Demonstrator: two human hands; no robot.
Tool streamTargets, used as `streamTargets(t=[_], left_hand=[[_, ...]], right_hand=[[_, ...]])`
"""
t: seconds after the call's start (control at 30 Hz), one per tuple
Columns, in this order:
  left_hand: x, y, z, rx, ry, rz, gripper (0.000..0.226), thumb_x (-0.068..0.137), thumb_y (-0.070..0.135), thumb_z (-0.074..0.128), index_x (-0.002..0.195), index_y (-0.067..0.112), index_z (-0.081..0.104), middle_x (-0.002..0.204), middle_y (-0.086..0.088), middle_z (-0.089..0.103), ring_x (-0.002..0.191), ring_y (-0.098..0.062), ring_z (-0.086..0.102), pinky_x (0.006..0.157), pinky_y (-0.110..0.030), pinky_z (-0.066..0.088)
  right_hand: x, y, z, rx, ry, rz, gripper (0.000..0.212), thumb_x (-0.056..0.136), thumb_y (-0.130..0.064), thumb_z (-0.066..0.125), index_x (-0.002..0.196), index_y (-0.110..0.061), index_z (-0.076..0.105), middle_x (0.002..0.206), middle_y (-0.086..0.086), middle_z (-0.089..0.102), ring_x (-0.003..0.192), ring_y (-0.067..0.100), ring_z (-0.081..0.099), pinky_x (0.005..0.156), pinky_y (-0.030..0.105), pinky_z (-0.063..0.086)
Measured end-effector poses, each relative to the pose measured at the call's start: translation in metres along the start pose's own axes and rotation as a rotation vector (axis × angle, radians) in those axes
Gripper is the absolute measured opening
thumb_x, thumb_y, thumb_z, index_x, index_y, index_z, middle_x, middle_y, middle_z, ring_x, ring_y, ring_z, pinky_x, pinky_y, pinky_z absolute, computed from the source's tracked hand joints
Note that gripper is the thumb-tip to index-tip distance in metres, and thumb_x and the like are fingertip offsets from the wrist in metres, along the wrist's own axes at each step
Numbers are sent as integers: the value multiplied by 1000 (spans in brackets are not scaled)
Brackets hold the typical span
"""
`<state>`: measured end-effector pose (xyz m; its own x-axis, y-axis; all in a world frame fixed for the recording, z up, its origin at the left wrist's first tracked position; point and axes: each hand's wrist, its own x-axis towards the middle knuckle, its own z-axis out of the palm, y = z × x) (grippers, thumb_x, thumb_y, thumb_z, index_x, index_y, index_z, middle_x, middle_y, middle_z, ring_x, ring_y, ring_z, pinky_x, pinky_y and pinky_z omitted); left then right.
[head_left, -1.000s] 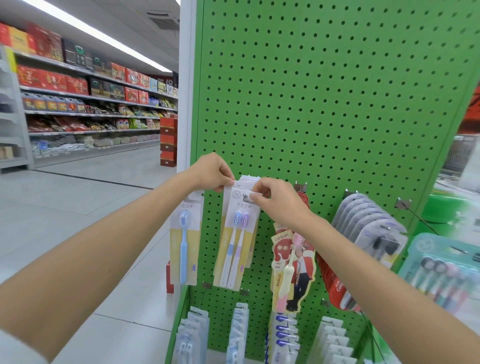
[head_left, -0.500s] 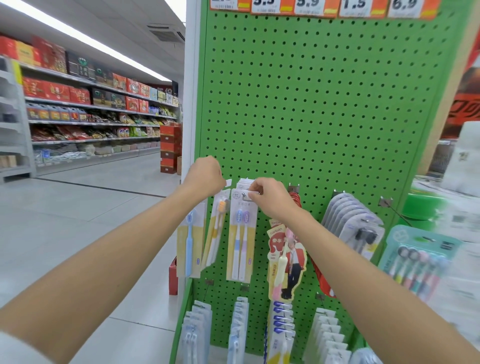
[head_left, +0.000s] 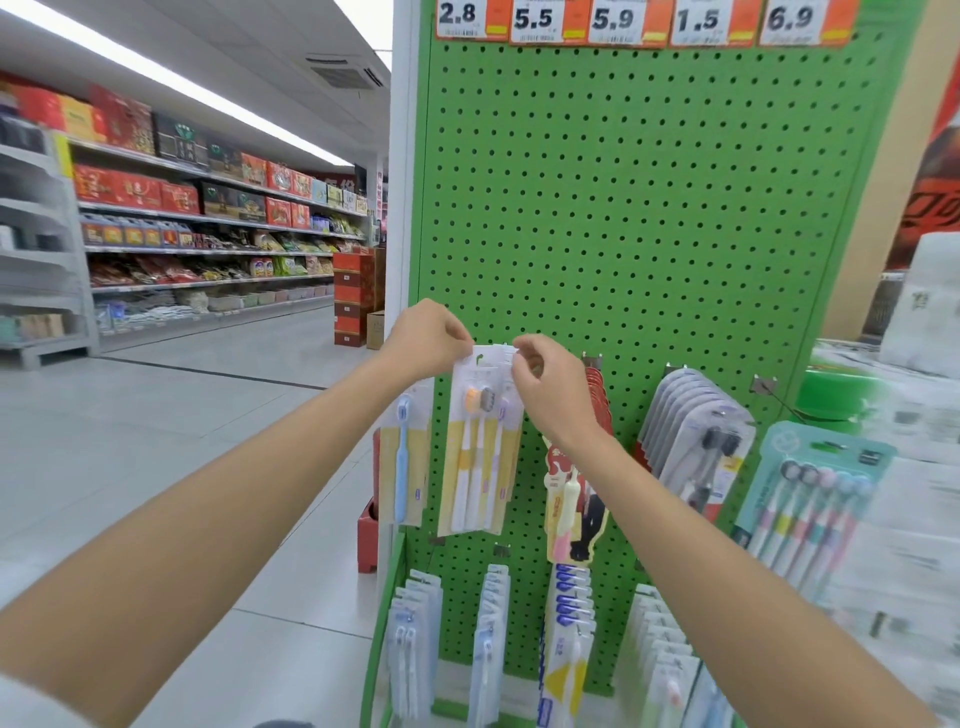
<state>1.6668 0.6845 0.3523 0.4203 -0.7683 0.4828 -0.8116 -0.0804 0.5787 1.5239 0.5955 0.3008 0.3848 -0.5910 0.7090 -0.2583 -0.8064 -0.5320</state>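
Since half a second ago, the toothbrush pack (head_left: 475, 457) with the orange and grey heads has swung from its tilted position at the left into the front of the hanging stack. It now covers most of the purple-brush pack (head_left: 503, 415) behind it. The head view has also lifted, so the price tags (head_left: 613, 21) along the top of the green pegboard (head_left: 623, 208) are now in frame.

I read the left hand (head_left: 431, 338) at the pack's upper left corner. Its fingers are curled and pinch the card edge. The right hand (head_left: 545, 384) is at the upper right corner, with thumb and fingers closed narrowly on the card near its hang hole. I cannot tell whether the hole is seated on the hook, because the fingers hide it.

The pack hangs upright and flat against the pegboard, in the upper row of hooks.

- Just beside it on the left hangs a single blue toothbrush card (head_left: 402, 457).
- To its right, below the right wrist, hangs a figure-shaped toothbrush card (head_left: 571, 499).
- Further right is a row of grey blister packs (head_left: 696, 426), then a pastel multi-brush pack (head_left: 810, 499) at the board's edge.
- A lower row of toothbrush packs (head_left: 566, 623) hangs beneath.

Stocked aisle shelves (head_left: 208, 234) stand well apart at the left.
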Motion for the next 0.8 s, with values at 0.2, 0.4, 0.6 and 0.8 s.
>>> streamTargets(t=[0.2, 0.4, 0.6, 0.8], left_hand=[[-20, 5, 16, -399, -116, -19, 12, 92, 15, 68, 98, 8, 75, 90, -6, 73, 75, -11, 66, 63, -13, 55], [-36, -1, 52, -693, -186, -90, 21, 94, 18, 66, 108, 3, 69, 94, -6, 71, 79, -8, 70, 68, -19, 57], [-57, -28, 97, -744, -340, -165, 22, 93, 16, 66, 114, 9, 68, 100, -5, 70, 85, -16, 64, 79, -31, 60], [-74, -45, 133, -821, -229, -206, 12, 92, 12, 67, 101, 19, 70, 92, 6, 74, 75, -3, 69, 61, -17, 54]], right_hand=[[-29, -10, -3, 220, -108, 176, 50, 90, -47, 64, 128, -21, 47, 110, -8, 57, 87, -3, 54, 69, 18, 46], [-47, 5, -5, 223, -76, 162, 12, 101, -22, 50, 104, -12, 53, 86, -9, 53, 71, 2, 47, 61, 19, 38], [-70, 30, -9, 284, -86, 282, 16, 103, -16, 39, 113, -10, 51, 99, -1, 55, 79, 4, 48, 61, 16, 38], [-103, 55, 1, 455, -101, 377, 18, 101, -22, 50, 116, -15, 57, 101, 7, 70, 90, 14, 67, 85, 31, 52]])
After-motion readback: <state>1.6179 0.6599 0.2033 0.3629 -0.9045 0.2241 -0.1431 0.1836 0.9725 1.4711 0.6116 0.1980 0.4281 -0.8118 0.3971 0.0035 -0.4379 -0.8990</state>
